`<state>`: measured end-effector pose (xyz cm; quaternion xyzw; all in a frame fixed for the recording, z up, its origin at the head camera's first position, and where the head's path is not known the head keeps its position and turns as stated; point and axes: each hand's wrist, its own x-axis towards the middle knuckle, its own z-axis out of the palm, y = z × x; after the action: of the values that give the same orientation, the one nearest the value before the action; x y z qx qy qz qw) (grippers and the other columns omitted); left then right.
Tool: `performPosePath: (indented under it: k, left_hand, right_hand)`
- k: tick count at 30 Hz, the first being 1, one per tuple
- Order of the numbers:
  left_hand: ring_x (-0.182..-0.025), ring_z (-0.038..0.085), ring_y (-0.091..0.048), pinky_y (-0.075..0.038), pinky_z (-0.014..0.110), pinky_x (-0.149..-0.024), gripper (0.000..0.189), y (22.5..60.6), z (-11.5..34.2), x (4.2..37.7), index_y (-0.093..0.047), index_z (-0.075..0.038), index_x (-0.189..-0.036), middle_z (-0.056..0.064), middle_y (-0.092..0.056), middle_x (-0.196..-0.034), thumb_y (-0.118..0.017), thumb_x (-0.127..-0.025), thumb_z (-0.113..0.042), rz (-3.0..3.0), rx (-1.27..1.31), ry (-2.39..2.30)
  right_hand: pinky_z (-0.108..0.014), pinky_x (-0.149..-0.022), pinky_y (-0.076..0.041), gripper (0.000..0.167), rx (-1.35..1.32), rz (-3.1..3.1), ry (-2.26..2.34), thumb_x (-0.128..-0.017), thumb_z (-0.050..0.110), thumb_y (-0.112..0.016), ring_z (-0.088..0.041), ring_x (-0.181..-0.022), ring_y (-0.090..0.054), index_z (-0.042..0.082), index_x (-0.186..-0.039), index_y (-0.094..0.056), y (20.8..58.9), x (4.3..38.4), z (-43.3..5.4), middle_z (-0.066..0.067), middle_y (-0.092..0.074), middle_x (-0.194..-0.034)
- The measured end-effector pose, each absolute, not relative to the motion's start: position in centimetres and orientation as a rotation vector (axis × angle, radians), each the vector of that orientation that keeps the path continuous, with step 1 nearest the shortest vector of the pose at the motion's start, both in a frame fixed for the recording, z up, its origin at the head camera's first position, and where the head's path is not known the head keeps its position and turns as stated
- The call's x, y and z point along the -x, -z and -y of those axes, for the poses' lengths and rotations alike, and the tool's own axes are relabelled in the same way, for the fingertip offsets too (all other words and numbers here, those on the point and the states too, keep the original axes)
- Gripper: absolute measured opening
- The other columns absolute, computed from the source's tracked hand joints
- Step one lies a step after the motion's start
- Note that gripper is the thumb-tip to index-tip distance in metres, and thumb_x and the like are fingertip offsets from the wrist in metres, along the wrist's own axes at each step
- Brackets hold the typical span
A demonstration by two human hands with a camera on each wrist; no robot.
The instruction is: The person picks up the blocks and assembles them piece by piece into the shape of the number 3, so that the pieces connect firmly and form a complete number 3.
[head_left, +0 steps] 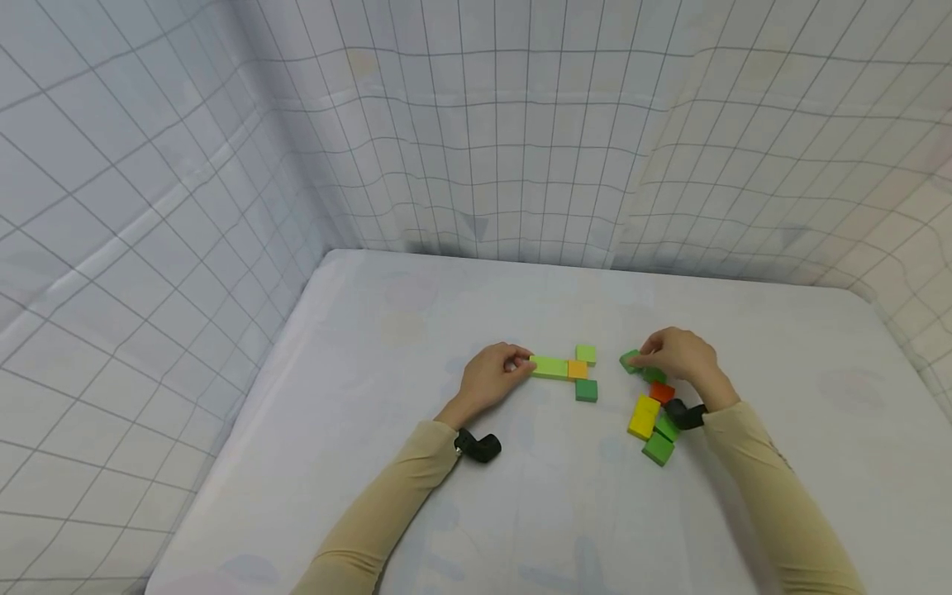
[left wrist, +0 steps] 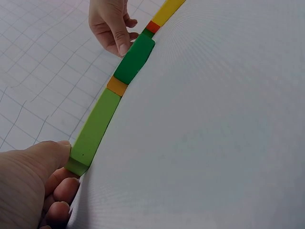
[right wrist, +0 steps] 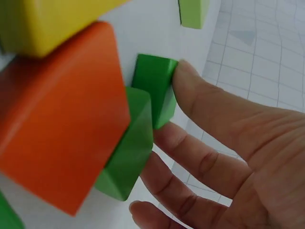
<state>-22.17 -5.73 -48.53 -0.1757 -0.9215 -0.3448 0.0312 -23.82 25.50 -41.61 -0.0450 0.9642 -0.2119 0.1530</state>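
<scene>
Though dark on one face, a lighter-sided green block (right wrist: 154, 86)

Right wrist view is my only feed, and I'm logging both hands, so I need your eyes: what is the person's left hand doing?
Observer: The left hand grips one end of a long light green block, thumb on one side and fingers curled at the other.
Operator: I see none of that. What meets that block's far end?
Observer: A small orange block, set end to end with it, as the head view shows.
</scene>
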Motion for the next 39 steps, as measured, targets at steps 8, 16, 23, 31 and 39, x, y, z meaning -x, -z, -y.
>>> performPosePath:
  k: [8,16,23,31,39]
  left_hand:
    - [-0.068,0.006,-0.049,-0.039,0.023,-0.059,0.028,48.6,5.7,22.1,-0.071,-0.016,-0.109,-0.009,-0.058,-0.083,-0.063,-0.092,-0.037,2.836,0.538,1.072]
    - [-0.069,0.007,-0.049,-0.039,0.023,-0.059,0.028,48.7,5.7,22.1,-0.071,-0.016,-0.109,-0.009,-0.058,-0.083,-0.063,-0.092,-0.036,2.833,0.547,1.076]
    - [-0.070,0.006,-0.049,-0.039,0.022,-0.060,0.027,48.6,5.7,22.2,-0.071,-0.016,-0.109,-0.010,-0.058,-0.083,-0.063,-0.092,-0.036,2.829,0.545,1.063]
    - [-0.070,0.007,-0.049,-0.039,0.023,-0.061,0.027,48.6,5.7,22.3,-0.071,-0.016,-0.109,-0.009,-0.058,-0.083,-0.063,-0.092,-0.036,2.833,0.544,1.060]
    - [-0.071,0.007,-0.049,-0.039,0.023,-0.061,0.028,48.5,5.7,22.2,-0.071,-0.016,-0.109,-0.008,-0.059,-0.084,-0.063,-0.092,-0.036,2.832,0.538,1.071]
  right_hand:
    - [-0.033,-0.059,-0.043,0.039,0.183,-2.729,0.604,-0.078,0.039,-0.076,-0.025,-0.078,-0.050,0.006,-0.099,-0.072,41.4,23.1,-24.7,-0.012,-0.063,-0.096]
    - [-0.037,-0.062,-0.044,0.030,0.306,-2.768,0.573,-0.075,0.037,-0.080,-0.035,-0.096,-0.046,0.011,-0.091,-0.077,41.3,22.1,-24.4,-0.019,-0.057,-0.109]
    - [-0.036,-0.062,-0.043,0.030,0.337,-2.736,0.608,-0.076,0.033,-0.079,-0.028,-0.086,-0.050,0.009,-0.093,-0.075,41.3,20.8,-23.9,-0.015,-0.059,-0.103]
    - [-0.034,-0.062,-0.042,0.031,0.348,-2.700,0.608,-0.078,0.037,-0.077,-0.017,-0.072,-0.052,0.012,-0.097,-0.073,41.8,19.3,-23.3,0.000,-0.063,-0.086]
    - [-0.034,-0.061,-0.043,0.030,0.370,-2.668,0.690,-0.076,0.037,-0.079,-0.014,-0.070,-0.054,0.015,-0.094,-0.073,42.1,17.8,-22.5,0.003,-0.063,-0.082]
